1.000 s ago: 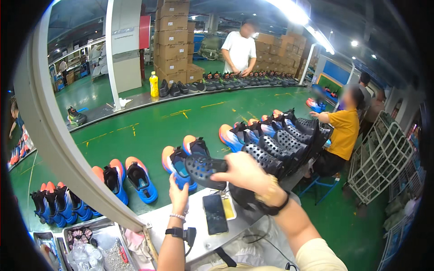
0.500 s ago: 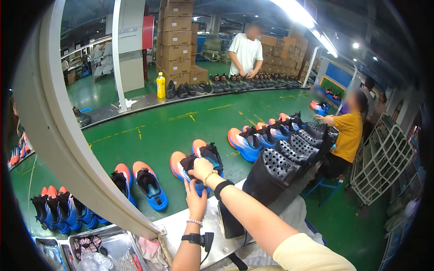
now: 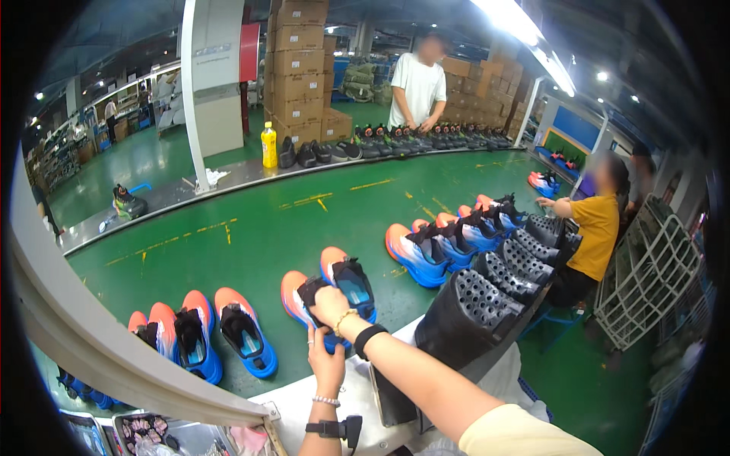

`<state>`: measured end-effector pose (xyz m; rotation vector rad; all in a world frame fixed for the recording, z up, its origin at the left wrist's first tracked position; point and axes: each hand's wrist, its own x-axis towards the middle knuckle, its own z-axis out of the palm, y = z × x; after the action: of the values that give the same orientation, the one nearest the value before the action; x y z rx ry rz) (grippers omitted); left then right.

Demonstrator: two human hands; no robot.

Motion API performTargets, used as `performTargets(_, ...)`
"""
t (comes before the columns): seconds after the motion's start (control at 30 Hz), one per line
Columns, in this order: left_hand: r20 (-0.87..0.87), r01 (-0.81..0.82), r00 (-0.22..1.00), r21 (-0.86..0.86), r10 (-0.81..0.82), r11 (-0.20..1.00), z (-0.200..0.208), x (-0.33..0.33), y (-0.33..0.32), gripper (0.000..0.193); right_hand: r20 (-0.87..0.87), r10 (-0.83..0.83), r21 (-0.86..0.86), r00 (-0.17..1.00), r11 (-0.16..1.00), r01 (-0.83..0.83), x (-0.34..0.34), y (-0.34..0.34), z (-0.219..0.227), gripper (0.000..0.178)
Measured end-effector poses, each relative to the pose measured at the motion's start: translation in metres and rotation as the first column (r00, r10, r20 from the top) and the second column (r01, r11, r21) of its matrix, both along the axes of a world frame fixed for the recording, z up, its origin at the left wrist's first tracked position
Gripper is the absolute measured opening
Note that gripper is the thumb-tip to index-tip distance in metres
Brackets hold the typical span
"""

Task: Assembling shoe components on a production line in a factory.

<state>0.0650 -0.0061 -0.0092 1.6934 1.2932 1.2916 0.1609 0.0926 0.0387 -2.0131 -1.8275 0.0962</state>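
An orange, white and blue sneaker (image 3: 292, 295) rests on the green surface in front of me, toe pointing away. My right hand (image 3: 332, 306) is closed at its dark collar, the fingertips hidden in the opening. Lower down, my left hand (image 3: 327, 359) grips the blue heel from behind. Close on the right of it stands a matching sneaker (image 3: 351, 281), untouched. More of the same pattern stand at the left, the nearest being a sneaker (image 3: 247, 334) with its opening toward me.
Black perforated cylinders (image 3: 475, 304) line the right, beside a row of sneakers (image 3: 417, 254). A pale post (image 3: 91, 346) curves across the left. Beyond the green surface, a ledge holds dark shoes and a yellow bottle (image 3: 269, 144). Two co-workers stand or sit nearby, in white (image 3: 418, 87) and yellow (image 3: 591, 235).
The view has shifted, showing more sneakers beyond the post at the left and a dark shoe on the far ledge. Both hands stay on the same sneaker, the right wrist slightly lower.
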Motion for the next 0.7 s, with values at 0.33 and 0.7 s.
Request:
performTargets(0.33, 0.372, 0.036, 0.928, -0.006, -0.031, 0.999, -0.010, -0.011, 0.028, 0.029, -0.342, 0.163, 0.050, 0.925, 0.987, -0.155, -0.011, -0.068, 0.037, 0.054)
performTargets(0.7, 0.054, 0.113, 0.993, -0.074, -0.110, 0.991, 0.011, -0.025, 0.099, 0.072, -0.127, 0.407, 0.621, 0.905, 0.744, -0.247, 0.194, -0.347, 0.227, 0.014)
